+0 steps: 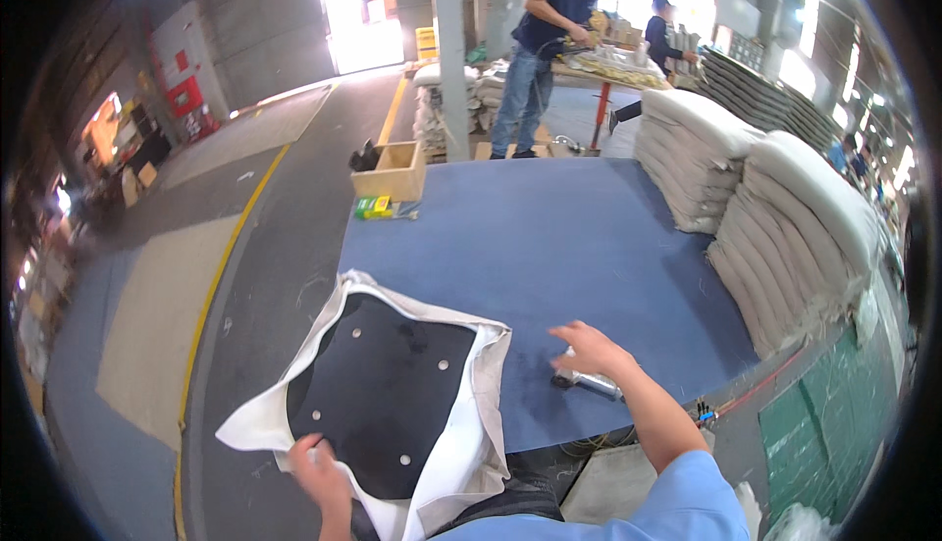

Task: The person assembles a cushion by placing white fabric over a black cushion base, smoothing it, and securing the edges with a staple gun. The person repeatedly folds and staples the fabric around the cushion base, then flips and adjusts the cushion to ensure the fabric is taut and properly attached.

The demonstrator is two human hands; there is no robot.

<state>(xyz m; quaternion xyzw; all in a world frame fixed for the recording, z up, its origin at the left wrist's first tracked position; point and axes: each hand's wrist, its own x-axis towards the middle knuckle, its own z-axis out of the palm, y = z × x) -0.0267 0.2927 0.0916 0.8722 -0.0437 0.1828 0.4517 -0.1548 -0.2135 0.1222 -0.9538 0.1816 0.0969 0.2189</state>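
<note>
A black square panel (378,389) with several round holes lies on the table's near left part. Loose white padded fabric (456,448) wraps up around its edges, with pointed corners sticking out. My left hand (322,477) is at the panel's near left edge, against the fabric; it is blurred, so its grip cannot be made out. Over a silver, gun-like hand tool (594,384), my right hand (594,353) reaches with fingers spread. The tool lies near the table's front edge, its dark end toward the panel, and is partly hidden by that hand.
Beyond the panel spreads the blue tabletop (530,237). A wooden box (397,173) and a green-yellow packet (373,207) sit at its far left corner. Tall stacks of beige cushions (795,237) stand on the right. A co-worker (545,41) stands at a table behind.
</note>
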